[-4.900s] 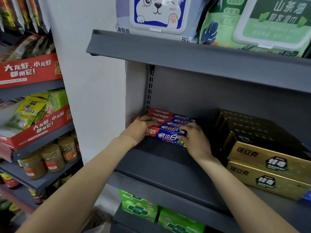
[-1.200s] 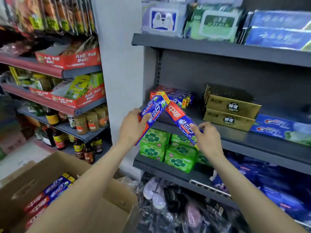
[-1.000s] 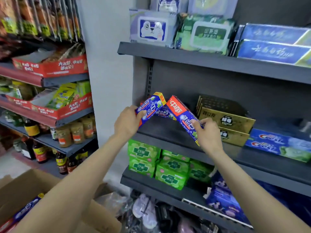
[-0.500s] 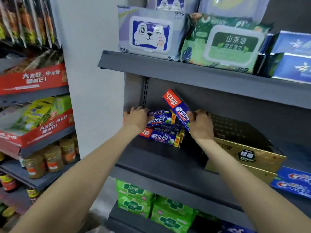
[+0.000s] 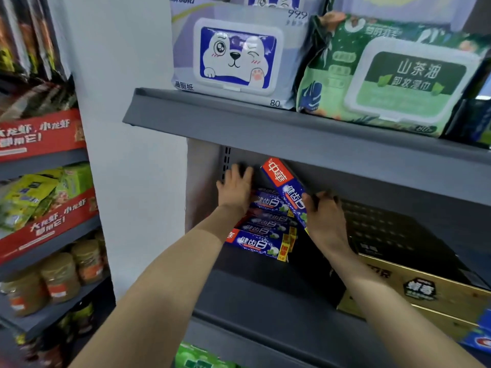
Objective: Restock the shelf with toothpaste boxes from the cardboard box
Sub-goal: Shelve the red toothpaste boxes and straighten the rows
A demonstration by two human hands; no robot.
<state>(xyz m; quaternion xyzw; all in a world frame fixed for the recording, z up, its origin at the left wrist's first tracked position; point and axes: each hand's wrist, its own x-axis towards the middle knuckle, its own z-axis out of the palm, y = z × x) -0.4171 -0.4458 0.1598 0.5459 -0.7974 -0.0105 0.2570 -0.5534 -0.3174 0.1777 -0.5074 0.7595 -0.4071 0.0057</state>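
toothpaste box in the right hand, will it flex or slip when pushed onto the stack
Probably stiff: the tilted toothpaste box keeps straight edges in the right hand. Its glossy print suggests it may slide on the stack. Flat sides mean it should not roll.

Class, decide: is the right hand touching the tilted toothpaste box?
Touching. The head view shows the right hand with its fingers curled round the lower end of the tilted toothpaste box, holding it.

The dark grey metal shelf [image 5: 279,301] looks matt and smooth. The blue-and-red cardboard toothpaste boxes [image 5: 261,241] have a glossy print. The gold cardboard cartons [image 5: 430,290] show a metallic sheen. The soft plastic wet-wipe packs [image 5: 233,54] look smooth, slightly shiny.
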